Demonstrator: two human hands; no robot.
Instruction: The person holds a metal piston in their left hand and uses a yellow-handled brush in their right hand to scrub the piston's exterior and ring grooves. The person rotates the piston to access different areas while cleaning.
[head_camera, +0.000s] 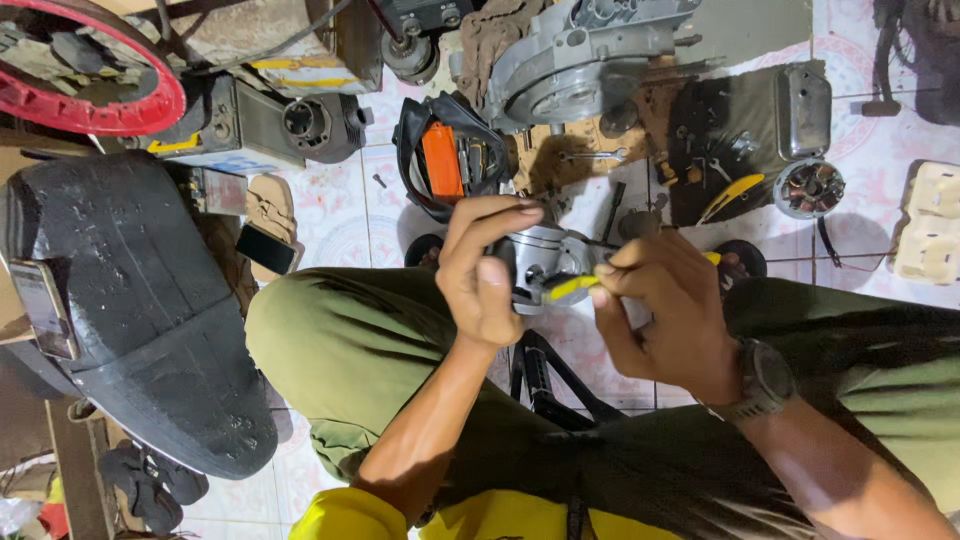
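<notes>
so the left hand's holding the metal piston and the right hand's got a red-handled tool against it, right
Not quite: the tool's handle is yellow, not red, as the head view shows. The rest holds: the left hand grips the metal piston and the right hand holds the tool against it.

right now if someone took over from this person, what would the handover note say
Left hand: shut around a silver piston, held up over the lap.
Right hand: pinches a yellow-handled tool, tip at the piston's side; a watch is on that wrist.
Around: engine casing and a black tray of parts on the tiled floor ahead, black seat to the left.
Done: piston is out and in hand.
Left: whatever the tool is doing at the piston; the contact spot is too small to judge.
</notes>
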